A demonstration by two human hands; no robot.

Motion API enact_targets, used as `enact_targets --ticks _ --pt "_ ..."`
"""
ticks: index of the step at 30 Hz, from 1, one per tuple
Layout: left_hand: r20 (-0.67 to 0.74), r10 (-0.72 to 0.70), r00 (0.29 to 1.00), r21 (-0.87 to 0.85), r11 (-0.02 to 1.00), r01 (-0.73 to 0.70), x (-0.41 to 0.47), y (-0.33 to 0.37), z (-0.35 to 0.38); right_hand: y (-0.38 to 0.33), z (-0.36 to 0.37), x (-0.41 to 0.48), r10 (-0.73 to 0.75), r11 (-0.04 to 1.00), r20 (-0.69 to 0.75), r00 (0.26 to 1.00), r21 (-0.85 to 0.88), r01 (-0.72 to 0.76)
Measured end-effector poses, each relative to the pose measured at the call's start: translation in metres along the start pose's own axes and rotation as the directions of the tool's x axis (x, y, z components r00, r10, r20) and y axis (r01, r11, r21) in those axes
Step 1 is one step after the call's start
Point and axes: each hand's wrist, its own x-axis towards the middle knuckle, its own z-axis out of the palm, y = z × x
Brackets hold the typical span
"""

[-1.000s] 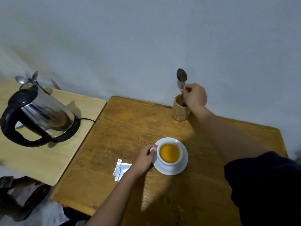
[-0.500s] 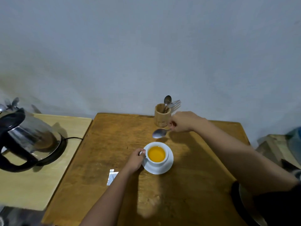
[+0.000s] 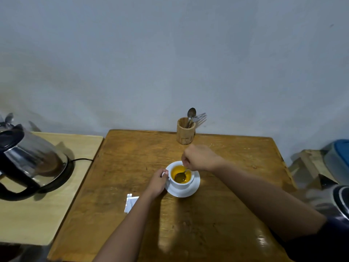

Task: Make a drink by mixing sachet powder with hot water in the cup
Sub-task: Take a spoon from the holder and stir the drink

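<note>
A white cup (image 3: pixel 181 184) of orange liquid stands on a white saucer (image 3: pixel 196 186) in the middle of the brown wooden table (image 3: pixel 226 214). My left hand (image 3: pixel 156 183) grips the cup's handle from the left. Just above the cup's far rim, my right hand (image 3: pixel 200 160) pinches the stem of a metal spoon (image 3: pixel 180 176). The spoon's bowl dips into the orange liquid. A torn silver sachet (image 3: pixel 130 202) lies flat on the table to the left of my left forearm.
A wooden holder (image 3: pixel 185 133) with a spoon and forks stands at the table's far edge against the wall. A steel kettle (image 3: pixel 28 161) sits on its base on a lighter side table (image 3: pixel 37 220) at left. A blue-lidded container (image 3: pixel 338 159) is at right.
My right hand drew a spoon out of the holder, carried it down toward me, and lowered its bowl into the cup. My left hand stayed on the handle.
</note>
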Motion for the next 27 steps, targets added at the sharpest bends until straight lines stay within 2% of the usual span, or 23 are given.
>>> enact_targets --ticks 2,4,7,11,19,22,27 --pt "0.001 -0.002 1.0 0.01 1.0 0.002 -0.001 0.001 0.0 0.002 0.006 0.003 0.07 0.972 0.015 0.997 0.225 -0.072" --pt "0.009 -0.007 1.0 0.022 1.0 0.007 -0.001 0.002 0.0 0.003 0.008 0.002 0.111 0.898 0.016 0.994 0.427 -0.107" --pt "0.018 -0.012 1.0 0.028 1.0 0.012 -0.002 0.003 0.0 0.003 0.007 -0.003 0.135 0.791 -0.019 0.991 0.604 -0.096" --pt "0.01 -0.007 1.0 0.039 0.999 0.006 -0.002 0.004 0.001 -0.002 0.006 -0.005 0.089 0.818 -0.031 0.996 0.572 -0.056" --pt "-0.007 -0.012 1.0 0.034 0.999 0.013 -0.001 0.001 0.002 -0.015 0.003 -0.006 -0.094 0.954 0.052 0.994 0.289 0.075" --pt "-0.011 -0.007 1.0 0.043 0.999 0.008 -0.001 0.001 0.002 -0.016 0.003 -0.004 -0.06 0.97 0.079 0.995 0.24 0.04" --pt "-0.028 0.0 1.0 0.058 0.998 0.001 -0.001 0.002 0.003 -0.015 0.01 0.002 0.112 0.915 -0.015 0.994 0.392 -0.097"
